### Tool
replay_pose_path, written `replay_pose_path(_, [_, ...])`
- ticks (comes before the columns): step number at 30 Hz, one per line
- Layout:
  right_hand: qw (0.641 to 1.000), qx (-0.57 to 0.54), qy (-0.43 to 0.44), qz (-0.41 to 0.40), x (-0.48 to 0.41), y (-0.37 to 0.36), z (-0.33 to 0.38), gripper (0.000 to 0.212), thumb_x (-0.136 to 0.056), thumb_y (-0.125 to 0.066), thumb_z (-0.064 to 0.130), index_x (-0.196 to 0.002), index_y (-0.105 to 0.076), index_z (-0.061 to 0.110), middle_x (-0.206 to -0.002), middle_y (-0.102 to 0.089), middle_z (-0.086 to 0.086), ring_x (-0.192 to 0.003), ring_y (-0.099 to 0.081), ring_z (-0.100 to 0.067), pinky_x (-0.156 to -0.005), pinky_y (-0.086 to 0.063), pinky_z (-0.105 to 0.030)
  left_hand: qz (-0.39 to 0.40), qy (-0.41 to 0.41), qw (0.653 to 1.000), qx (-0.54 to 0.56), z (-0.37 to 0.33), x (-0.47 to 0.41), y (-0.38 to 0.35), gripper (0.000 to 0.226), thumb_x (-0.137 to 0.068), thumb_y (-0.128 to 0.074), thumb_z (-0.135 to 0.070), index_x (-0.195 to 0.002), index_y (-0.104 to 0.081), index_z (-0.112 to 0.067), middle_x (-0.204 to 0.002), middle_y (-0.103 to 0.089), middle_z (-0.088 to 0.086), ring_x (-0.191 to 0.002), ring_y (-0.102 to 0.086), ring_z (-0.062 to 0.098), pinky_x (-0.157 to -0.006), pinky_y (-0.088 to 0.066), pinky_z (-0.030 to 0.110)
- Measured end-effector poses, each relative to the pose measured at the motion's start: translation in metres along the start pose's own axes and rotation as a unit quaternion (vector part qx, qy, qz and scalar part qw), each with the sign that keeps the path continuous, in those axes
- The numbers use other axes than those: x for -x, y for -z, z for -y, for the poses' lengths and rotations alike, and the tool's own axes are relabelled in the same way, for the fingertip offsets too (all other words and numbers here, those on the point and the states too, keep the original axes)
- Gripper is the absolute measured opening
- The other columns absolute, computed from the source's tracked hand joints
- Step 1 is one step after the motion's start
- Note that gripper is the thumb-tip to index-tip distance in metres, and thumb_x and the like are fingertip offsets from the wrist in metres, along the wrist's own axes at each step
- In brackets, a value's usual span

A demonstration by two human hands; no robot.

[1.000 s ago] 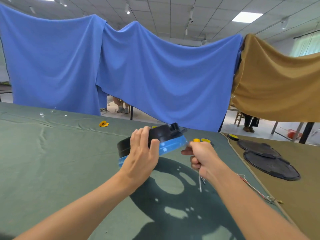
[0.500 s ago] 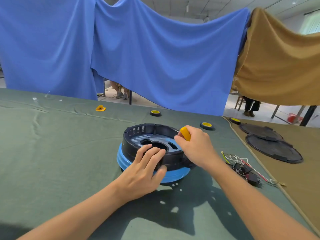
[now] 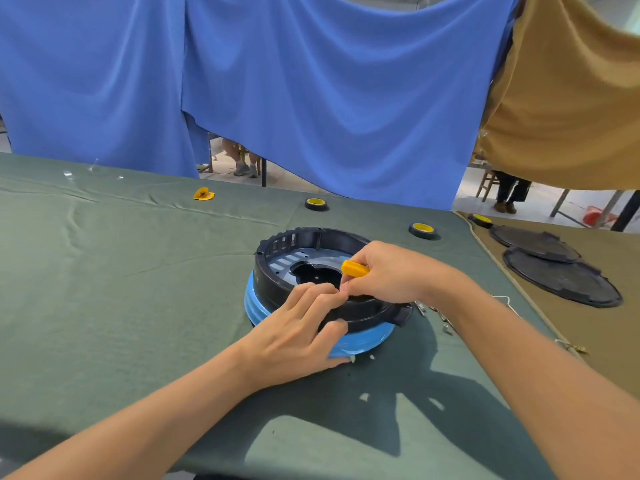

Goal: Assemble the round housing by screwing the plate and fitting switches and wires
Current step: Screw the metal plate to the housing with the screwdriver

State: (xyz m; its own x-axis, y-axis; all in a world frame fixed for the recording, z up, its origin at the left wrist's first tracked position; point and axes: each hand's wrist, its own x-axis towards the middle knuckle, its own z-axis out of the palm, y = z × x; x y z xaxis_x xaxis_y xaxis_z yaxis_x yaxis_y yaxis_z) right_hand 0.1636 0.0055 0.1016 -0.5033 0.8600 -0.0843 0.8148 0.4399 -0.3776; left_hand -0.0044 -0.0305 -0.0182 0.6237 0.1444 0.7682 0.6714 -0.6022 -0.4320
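Observation:
The round housing (image 3: 277,271), black above a blue lower ring, lies open side up on the green cloth. Inside it a grey plate (image 3: 287,263) shows around a dark centre opening. My left hand (image 3: 298,334) grips the housing's near wall, fingers over the rim and thumb on the outside. My right hand (image 3: 391,271) holds a screwdriver with a yellow handle (image 3: 355,269) above the near inner rim; its shaft is hidden behind my fingers. The fingertips of both hands meet at the rim. Wires (image 3: 502,299) lie partly hidden behind my right forearm.
Two black-and-yellow tape rolls (image 3: 317,203) (image 3: 421,230) and a yellow scrap (image 3: 203,194) lie farther back on the cloth. Flat black round covers (image 3: 561,278) rest on the brown cloth at the right, beside a third roll (image 3: 480,220). Small screws (image 3: 446,328) lie right of the housing.
The housing was held up tilted, then set down open side up. My right hand brought the yellow-handled screwdriver over the near rim, and my left hand's fingers slid to meet it.

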Motion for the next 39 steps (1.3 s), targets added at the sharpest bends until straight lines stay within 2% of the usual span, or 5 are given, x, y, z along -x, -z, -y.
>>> replay_pose_path(5, [0.999,0.028,-0.022,0.023,0.002,-0.006,-0.003,0.034,-0.087,-0.064,0.035,-0.095,-0.064,0.002,-0.069,-0.047,-0.005,-0.064,-0.042,-0.018,-0.058,-0.032,-0.032,0.005,-0.024,1.000,0.016,0.000,0.002,0.003,0.038,-0.090,-0.070,-0.038,-0.088,-0.044,-0.009,-0.098,-0.069,0.021,-0.096,-0.067,0.037,-0.085,-0.051,0.040])
replay_pose_path(18, [0.999,-0.047,0.020,-0.001,0.006,-0.007,-0.011,0.020,-0.088,-0.065,0.038,-0.078,-0.070,0.021,-0.069,-0.066,0.003,-0.060,-0.051,-0.007,-0.060,-0.040,-0.027,0.061,0.122,0.990,0.042,0.012,0.013,0.014,0.040,-0.094,-0.062,-0.039,-0.104,-0.070,-0.002,-0.102,-0.068,0.009,-0.087,-0.065,0.026,-0.083,-0.049,0.038])
replay_pose_path(25, [0.964,0.071,-0.127,-0.222,-0.014,-0.018,-0.041,0.032,-0.091,-0.056,0.042,-0.073,-0.047,0.017,-0.076,-0.055,-0.007,-0.076,-0.055,-0.031,-0.059,-0.038,-0.032,0.053,0.100,0.994,0.008,0.005,0.005,0.014,0.033,-0.095,-0.063,-0.037,-0.105,-0.075,-0.008,-0.093,-0.072,0.004,-0.075,-0.067,0.022,-0.069,-0.052,0.035])
replay_pose_path(32, [0.958,0.029,-0.170,-0.231,-0.029,-0.031,-0.065,0.023,-0.090,-0.048,0.017,-0.067,-0.045,0.019,-0.072,-0.052,-0.009,-0.062,-0.047,-0.026,-0.049,-0.030,-0.030,0.046,0.089,0.994,0.040,0.006,-0.010,0.011,0.028,-0.096,-0.061,-0.033,-0.099,-0.076,-0.009,-0.082,-0.071,0.001,-0.065,-0.065,0.021,-0.058,-0.051,0.035])
replay_pose_path(39, [0.963,-0.069,-0.163,-0.205,-0.040,-0.020,-0.080,0.021,-0.087,-0.055,0.015,-0.073,-0.060,0.001,-0.072,-0.061,-0.018,-0.066,-0.046,-0.027,-0.058,-0.036,-0.036,0.144,0.270,0.948,0.088,0.043,-0.039,0.018,0.053,-0.096,-0.033,-0.053,-0.109,-0.072,-0.019,-0.107,-0.074,-0.007,-0.102,-0.067,0.016,-0.085,-0.050,0.035])
